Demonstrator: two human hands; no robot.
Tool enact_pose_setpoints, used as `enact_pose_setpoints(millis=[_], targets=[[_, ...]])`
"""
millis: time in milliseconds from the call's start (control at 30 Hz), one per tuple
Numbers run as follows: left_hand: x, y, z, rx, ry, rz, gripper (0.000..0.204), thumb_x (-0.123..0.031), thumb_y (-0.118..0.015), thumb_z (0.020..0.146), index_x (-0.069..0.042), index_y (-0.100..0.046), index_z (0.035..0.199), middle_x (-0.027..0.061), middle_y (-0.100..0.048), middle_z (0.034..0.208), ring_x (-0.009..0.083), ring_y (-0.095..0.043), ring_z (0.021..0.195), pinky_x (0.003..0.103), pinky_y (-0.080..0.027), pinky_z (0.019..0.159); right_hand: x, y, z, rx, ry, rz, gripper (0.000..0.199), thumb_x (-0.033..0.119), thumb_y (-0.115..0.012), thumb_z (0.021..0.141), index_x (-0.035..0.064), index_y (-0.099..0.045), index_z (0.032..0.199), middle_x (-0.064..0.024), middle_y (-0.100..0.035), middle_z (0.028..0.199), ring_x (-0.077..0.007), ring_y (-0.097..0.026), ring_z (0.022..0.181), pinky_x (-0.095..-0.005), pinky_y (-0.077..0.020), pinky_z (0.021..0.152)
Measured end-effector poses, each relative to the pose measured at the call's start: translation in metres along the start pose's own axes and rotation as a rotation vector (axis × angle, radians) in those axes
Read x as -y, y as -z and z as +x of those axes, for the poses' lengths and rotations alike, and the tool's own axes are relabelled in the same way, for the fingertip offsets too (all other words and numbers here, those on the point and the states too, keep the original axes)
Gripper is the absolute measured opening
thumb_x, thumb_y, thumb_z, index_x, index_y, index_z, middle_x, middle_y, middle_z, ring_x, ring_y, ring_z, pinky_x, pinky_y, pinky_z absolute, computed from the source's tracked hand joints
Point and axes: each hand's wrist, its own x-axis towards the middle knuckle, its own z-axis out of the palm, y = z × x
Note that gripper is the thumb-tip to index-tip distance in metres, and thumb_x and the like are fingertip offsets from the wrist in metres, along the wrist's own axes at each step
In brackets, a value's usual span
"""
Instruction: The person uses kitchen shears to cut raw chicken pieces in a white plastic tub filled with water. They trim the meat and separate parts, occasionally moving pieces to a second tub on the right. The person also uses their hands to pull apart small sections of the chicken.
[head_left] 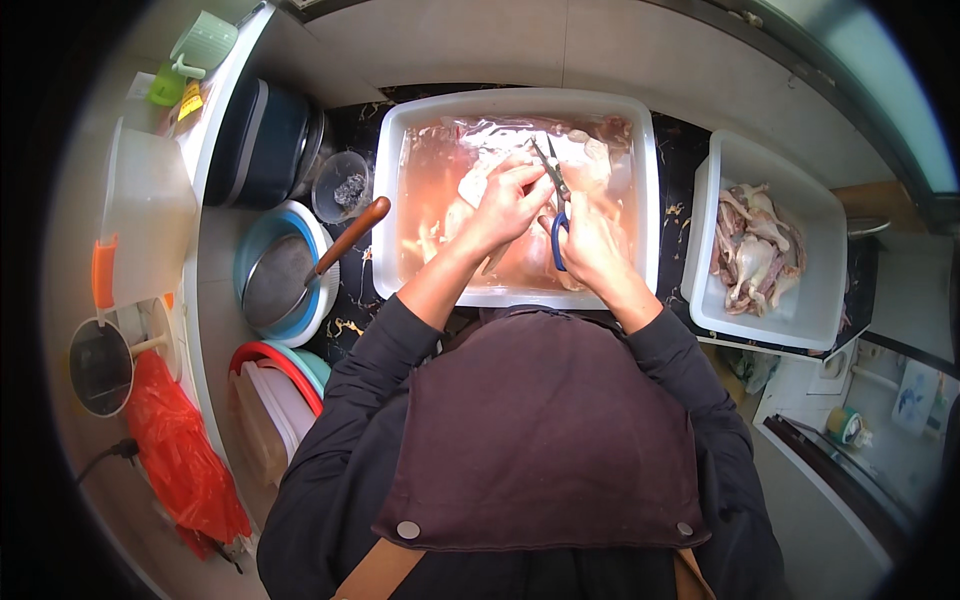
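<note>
A pair of scissors (560,190) with blue handles is in my right hand (592,245), fingers through the loops. Its dark blades point away from me and stand slightly apart. Close to their left, my left hand (510,208) is closed, its fingers pinched on a pale poultry piece (475,185) that it partly covers. Both hands are over a large white tub (648,200) of pinkish water, in which several raw poultry pieces lie. Glare on the water and my fingers hide where the blades meet the meat.
At the right, a second white tub (830,260) holds several raw poultry pieces (760,245). A strainer with a wooden handle (350,235) rests over a blue basin (245,250) on the left, its handle reaching the big tub. A clear bowl (328,190) holds a wire scrubber.
</note>
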Motion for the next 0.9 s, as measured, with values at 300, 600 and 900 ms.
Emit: enact_pose_setpoints(millis=[300,600,900], targets=[[0.008,0.006,-0.005,0.153,0.323,-0.045,0.025,-0.016,-0.063,0.099,0.004,-0.07,0.112,0.0016,-0.064,0.09,0.0085,-0.059,0.078,0.025,-0.049,0.068,-0.015,-0.02,0.004,-0.003,0.07,0.003,0.054,0.042,-0.062,0.095,-0.0047,-0.053,0.12,-0.0236,-0.071,0.087,-0.0429,-0.069,0.082,-0.052,-0.0524,0.069],[0.019,-0.003,-0.013,0.221,0.373,-0.189,0.024,-0.016,-0.06,0.099,0.001,-0.07,0.112,0.0081,-0.071,0.092,0.0125,-0.065,0.083,0.03,-0.052,0.076,-0.005,0.003,0.004,0.018,-0.023,0.248,0.049,0.04,-0.068,0.091,0.0083,-0.062,0.127,-0.0201,-0.071,0.096,-0.0371,-0.069,0.097,-0.0444,-0.0519,0.083],[0.019,0.015,-0.012,0.2,0.591,-0.81,0.026,-0.02,-0.056,0.104,0.0,-0.062,0.12,0.0084,-0.068,0.112,0.0159,-0.064,0.105,0.031,-0.052,0.092,-0.047,-0.023,0.019,0.145,-0.267,0.445,0.038,0.033,-0.072,0.092,-0.0019,-0.065,0.107,-0.0161,-0.069,0.074,-0.0246,-0.069,0.069,-0.0366,-0.0539,0.063]])
